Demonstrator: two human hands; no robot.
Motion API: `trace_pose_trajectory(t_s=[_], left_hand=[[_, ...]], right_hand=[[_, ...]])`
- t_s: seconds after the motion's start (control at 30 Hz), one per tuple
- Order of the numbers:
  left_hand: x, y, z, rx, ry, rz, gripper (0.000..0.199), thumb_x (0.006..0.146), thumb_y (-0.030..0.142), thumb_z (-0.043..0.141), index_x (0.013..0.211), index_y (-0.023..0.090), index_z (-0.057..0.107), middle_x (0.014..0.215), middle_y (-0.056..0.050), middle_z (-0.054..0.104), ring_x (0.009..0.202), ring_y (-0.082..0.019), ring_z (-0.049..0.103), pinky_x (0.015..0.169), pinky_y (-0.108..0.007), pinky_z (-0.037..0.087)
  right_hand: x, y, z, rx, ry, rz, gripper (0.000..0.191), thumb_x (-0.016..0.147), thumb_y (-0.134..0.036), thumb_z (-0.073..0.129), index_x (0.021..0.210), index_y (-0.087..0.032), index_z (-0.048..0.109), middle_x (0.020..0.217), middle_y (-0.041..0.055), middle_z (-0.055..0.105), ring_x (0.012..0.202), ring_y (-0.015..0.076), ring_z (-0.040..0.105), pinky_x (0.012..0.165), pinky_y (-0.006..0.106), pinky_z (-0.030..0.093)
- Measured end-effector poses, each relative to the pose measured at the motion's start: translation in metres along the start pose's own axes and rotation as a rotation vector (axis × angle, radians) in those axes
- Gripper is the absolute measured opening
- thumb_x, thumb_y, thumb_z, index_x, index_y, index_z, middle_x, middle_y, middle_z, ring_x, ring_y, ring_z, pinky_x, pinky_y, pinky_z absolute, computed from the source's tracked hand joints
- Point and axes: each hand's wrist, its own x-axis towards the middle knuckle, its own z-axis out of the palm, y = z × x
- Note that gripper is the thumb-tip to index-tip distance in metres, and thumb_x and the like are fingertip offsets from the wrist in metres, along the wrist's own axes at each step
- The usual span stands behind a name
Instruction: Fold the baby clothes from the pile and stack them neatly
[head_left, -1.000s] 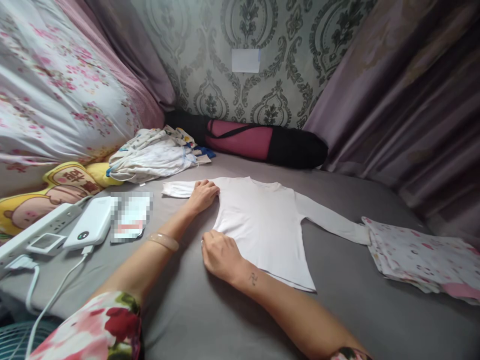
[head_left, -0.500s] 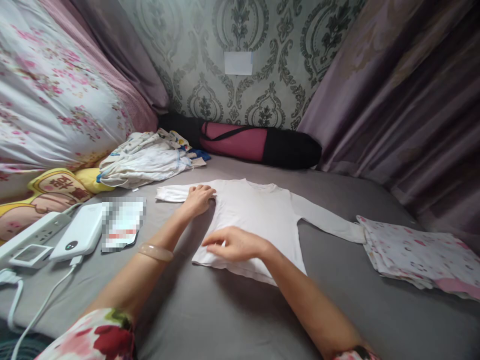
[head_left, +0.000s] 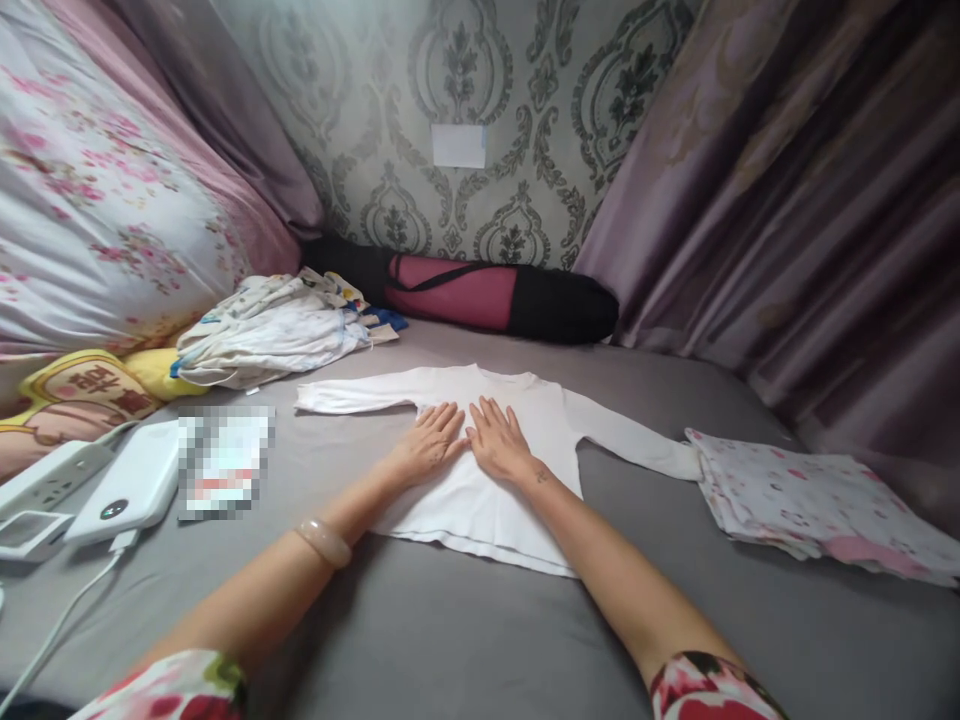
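A white long-sleeved shirt (head_left: 525, 520) is spread flat on the grey bed sheet (head_left: 450, 640), its sleeves stretched out to both sides and its neckline facing the wall. Flat on the left part of its chest lies my left hand (head_left: 431, 440), with the fingers extended. My right hand (head_left: 496, 438) rests palm down just beside it, fingers slightly spread, on the middle of the shirt. The two hands nearly meet at the thumbs, and neither holds anything. The right cuff of the shirt reaches the folded patterned cloth (head_left: 802, 490).
A crumpled pile of clothes (head_left: 277, 330) lies at the back left, near a yellow cushion (head_left: 97, 390). A long black and pink bag (head_left: 457, 292) runs along the wall. At left are a power bank (head_left: 127, 480), a power strip (head_left: 52, 475) and a blurred flat item (head_left: 225, 460).
My left hand has moved from the left sleeve's armpit onto the chest. My right hand has gone from above the lower hem up to the chest and flattened. The view has shifted slightly.
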Motion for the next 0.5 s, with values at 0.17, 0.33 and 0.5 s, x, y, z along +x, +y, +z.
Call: trace_pose_trajectory(t_s=[0.17,0.33,0.5], left_hand=[[-0.036,-0.012,-0.018,-0.005,-0.099,0.194,0.073,0.095,0.063,0.029,0.151,0.017,0.026,0.157,-0.014,0.023,0.147,-0.025,0.017,0.12,-0.045,0.013],[-0.072,-0.016,-0.044,-0.081,-0.286,0.218,0.09,0.084,0.073,0.042,0.154,0.021,0.019,0.159,-0.012,0.012,0.147,-0.027,0.01,0.12,-0.046,0.01],[-0.09,-0.026,-0.071,-0.161,-0.366,0.141,0.08,0.084,0.067,0.05,0.151,0.03,0.029,0.159,-0.007,0.02,0.147,-0.029,0.017,0.117,-0.047,0.02]], right_hand=[[-0.05,-0.014,-0.003,0.024,-0.063,-0.147,0.063,0.1,-0.044,0.025,0.154,-0.012,0.019,0.161,0.0109,0.009,0.148,0.0225,0.003,0.119,0.047,-0.002],[-0.109,-0.031,-0.009,0.098,-0.148,-0.279,0.056,0.1,-0.043,0.028,0.152,-0.02,0.027,0.161,0.0112,0.011,0.148,0.0252,0.004,0.118,0.053,0.0],[-0.16,-0.04,-0.02,0.208,-0.215,-0.396,0.056,0.099,-0.038,0.035,0.152,-0.022,0.027,0.159,0.009,0.02,0.148,0.0221,0.009,0.119,0.05,0.003]])
